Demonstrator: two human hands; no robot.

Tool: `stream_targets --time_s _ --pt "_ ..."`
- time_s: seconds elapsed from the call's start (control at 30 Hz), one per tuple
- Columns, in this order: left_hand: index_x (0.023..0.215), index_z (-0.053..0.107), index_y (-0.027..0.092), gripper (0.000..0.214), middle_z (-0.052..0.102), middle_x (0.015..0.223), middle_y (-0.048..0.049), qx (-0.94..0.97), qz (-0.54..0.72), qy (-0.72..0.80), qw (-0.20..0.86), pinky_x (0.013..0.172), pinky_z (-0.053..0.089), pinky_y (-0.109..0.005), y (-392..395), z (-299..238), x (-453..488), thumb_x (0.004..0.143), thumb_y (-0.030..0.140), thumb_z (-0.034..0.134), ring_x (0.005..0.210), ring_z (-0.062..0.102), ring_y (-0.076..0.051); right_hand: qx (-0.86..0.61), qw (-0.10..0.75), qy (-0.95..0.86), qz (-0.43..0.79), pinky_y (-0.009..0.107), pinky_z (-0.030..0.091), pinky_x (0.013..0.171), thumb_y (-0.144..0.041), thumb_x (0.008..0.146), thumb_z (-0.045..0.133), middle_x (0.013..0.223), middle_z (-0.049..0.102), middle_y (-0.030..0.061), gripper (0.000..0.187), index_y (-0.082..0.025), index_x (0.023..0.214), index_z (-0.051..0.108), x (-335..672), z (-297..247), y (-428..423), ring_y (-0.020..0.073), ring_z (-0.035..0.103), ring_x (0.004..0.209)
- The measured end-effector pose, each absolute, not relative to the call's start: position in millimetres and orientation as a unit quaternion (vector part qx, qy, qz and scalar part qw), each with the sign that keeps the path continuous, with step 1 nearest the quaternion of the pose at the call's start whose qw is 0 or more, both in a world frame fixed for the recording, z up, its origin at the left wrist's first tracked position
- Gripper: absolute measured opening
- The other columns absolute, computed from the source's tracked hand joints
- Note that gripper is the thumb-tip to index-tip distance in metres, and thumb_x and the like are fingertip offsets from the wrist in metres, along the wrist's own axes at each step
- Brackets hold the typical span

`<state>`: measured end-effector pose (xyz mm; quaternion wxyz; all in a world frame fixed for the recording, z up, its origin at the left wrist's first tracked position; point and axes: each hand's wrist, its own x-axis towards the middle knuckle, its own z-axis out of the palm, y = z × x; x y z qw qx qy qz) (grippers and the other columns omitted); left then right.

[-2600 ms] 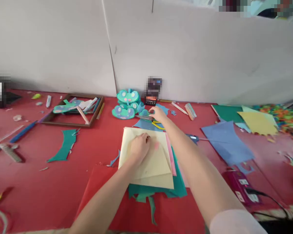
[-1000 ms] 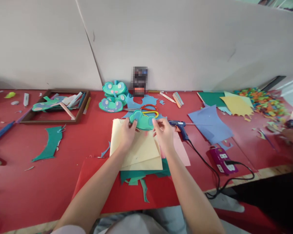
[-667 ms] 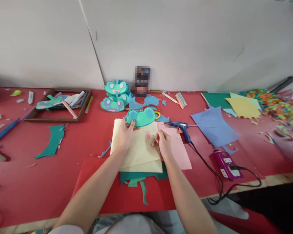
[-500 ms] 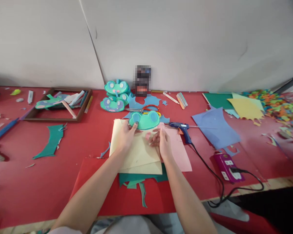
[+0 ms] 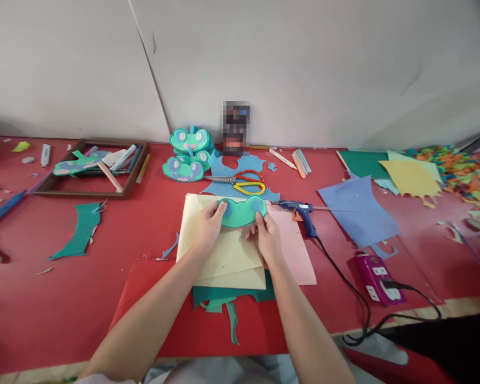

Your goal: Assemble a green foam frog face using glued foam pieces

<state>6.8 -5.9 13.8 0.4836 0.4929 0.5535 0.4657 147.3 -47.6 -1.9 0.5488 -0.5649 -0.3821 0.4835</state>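
The mint piece (image 5: pixel 240 214) was over the far part of the cream sheet (image 5: pixel 224 261), its long axis running crosswise, from left hand (image 5: pixel 211 226) to right hand (image 5: pixel 269 240). Neither hand was nearer: each pinched one end, thumb on top, so the piece spanned the two grips. Whether it touched the sheet was unclear. Scissors (image 5: pixel 232 180) lay beyond the sheet, the glue gun (image 5: pixel 294 206) to its right.

I'm in a craft workshop: my red bench (image 5: pixel 28 298) carries a glue gun (image 5: pixel 304 214), scissors (image 5: pixel 235 181) and coloured offcuts (image 5: pixel 466 173).
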Motion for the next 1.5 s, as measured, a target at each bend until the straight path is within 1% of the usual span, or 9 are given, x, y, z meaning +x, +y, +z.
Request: stream_targets --time_s 0.2,0.33,0.5,0.77,1.0,1.1,1.33,1.43,1.5 --pt "0.069 0.056 0.021 0.024 0.052 0.067 0.0025 0.459 0.494 0.537 0.508 0.058 0.041 -0.023 -7 13 7 0.080 0.041 0.050 0.064 0.050 -0.013 -0.566 0.544 -0.390 0.482 0.023 0.048 0.041 -0.051 0.083 0.049 0.052 0.042 -0.0078 0.033 -0.022 0.068 0.043 146 -2 -48 0.0107 0.054 0.042" --pt "0.067 0.054 0.021 0.029 0.052 0.066 0.0005 0.464 0.481 0.572 0.476 0.059 0.042 -0.024 -7 13 7 0.081 0.044 0.046 0.067 0.050 -0.015 -0.567 0.545 -0.385 0.483 0.022 0.047 0.040 -0.051 0.083 0.049 0.052 0.042 -0.0078 0.032 -0.022 0.071 0.046 146 -3 -48 0.0103 0.053 0.042" --pt "0.060 0.048 0.021 0.034 0.042 0.058 0.0018 0.445 0.483 0.592 0.467 0.052 0.037 -0.024 -3 6 5 0.081 0.048 0.045 0.056 0.044 -0.013 -0.574 0.532 -0.406 0.472 0.023 0.046 0.042 -0.052 0.082 0.050 0.053 0.044 -0.0065 0.035 -0.021 0.066 0.044 147 -4 -48 0.0109 0.053 0.044" --pt "0.061 0.046 0.020 0.035 0.036 0.058 0.0032 0.488 0.480 0.576 0.448 0.049 0.029 -0.022 -7 15 8 0.080 0.049 0.048 0.054 0.036 -0.011 -0.575 0.538 -0.387 0.479 0.023 0.047 0.042 -0.051 0.082 0.051 0.053 0.044 -0.0061 0.033 -0.022 0.066 0.045 145 0 -48 0.0110 0.052 0.044" --pt "0.061 0.049 0.020 0.029 0.041 0.059 0.0031 0.486 0.454 0.584 0.466 0.050 0.031 -0.022 -6 13 7 0.077 0.044 0.052 0.055 0.040 -0.011 -0.598 0.543 -0.378 0.453 0.024 0.045 0.042 -0.053 0.081 0.051 0.053 0.045 -0.0047 0.034 -0.022 0.067 0.047 145 6 -50 0.0122 0.050 0.045" --pt "0.059 0.048 0.020 0.028 0.040 0.056 0.0035 0.499 0.440 0.574 0.478 0.049 0.030 -0.022 -8 16 6 0.076 0.042 0.053 0.053 0.039 -0.011 -0.613 0.547 -0.388 0.419 0.023 0.041 0.043 -0.051 0.080 0.052 0.060 0.045 -0.0034 0.032 -0.022 0.068 0.048 148 8 -50 0.0131 0.048 0.053" --pt "0.058 0.052 0.019 0.031 0.044 0.055 0.0032 0.465 0.478 0.562 0.489 0.050 0.031 -0.022 -9 20 9 0.077 0.044 0.053 0.054 0.041 -0.011 -0.619 0.533 -0.455 0.354 0.022 0.032 0.051 -0.046 0.082 0.052 0.059 0.036 -0.0048 0.035 -0.020 0.063 0.042 154 5 -50 0.0104 0.037 0.057" --pt "0.060 0.058 0.019 0.031 0.050 0.056 0.0031 0.445 0.486 0.554 0.509 0.052 0.033 -0.022 -7 15 8 0.073 0.047 0.058 0.056 0.045 -0.012 -0.620 0.543 -0.442 0.354 0.022 0.033 0.052 -0.047 0.081 0.054 0.060 0.039 -0.0046 0.034 -0.019 0.064 0.045 152 5 -50 0.0102 0.039 0.057" --pt "0.065 0.062 0.019 0.029 0.055 0.060 0.0029 0.413 0.493 0.542 0.540 0.055 0.036 -0.022 -3 9 7 0.069 0.047 0.064 0.060 0.050 -0.013 -0.610 0.561 -0.399 0.391 0.023 0.036 0.050 -0.051 0.083 0.049 0.058 0.042 -0.0042 0.036 -0.019 0.066 0.048 151 4 -49 0.0107 0.044 0.054"
